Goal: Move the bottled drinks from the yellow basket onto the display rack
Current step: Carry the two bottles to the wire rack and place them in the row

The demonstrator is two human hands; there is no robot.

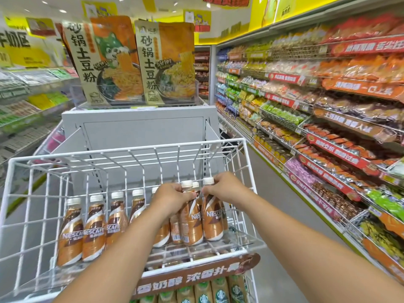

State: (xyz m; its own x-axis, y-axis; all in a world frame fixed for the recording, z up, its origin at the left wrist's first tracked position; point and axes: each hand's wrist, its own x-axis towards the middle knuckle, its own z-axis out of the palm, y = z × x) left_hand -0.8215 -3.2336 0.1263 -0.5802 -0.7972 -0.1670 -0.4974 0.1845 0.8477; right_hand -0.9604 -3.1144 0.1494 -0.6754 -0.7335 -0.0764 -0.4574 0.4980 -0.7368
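- left hand is curled round the neck/shoulder of a coffee bottle, fingers wrapped just under its white cap.
- right hand grips the next bottle over the same way, thumb & fingers closed on the neck. a third cap shows between the two, behind them; can't tell if either hand has hold of it.
- both held bottles are upright w/ bases at or just on the clear shelf floor of the white wire display rack, right end of the row.
- to the left, four more brown bottles stand in a line along the same tier, touching or nearly so; a fifth is mostly hidden by the left forearm.
- step in hand, as i read it: setting this pair down at the end of the row. can't tell if bases are fully seated.
- yellow basket isn't in view, so how many are left can't be judged.
- next move prob calls for letting go cleanly w/o tipping the neighbours, then lifting hands straight up clear of the wire front.
- risk: tall narrow bottles packed close, a nudge could topple one.
- lower tier holds green-labelled bottles; snack shelves run down the right aisle.
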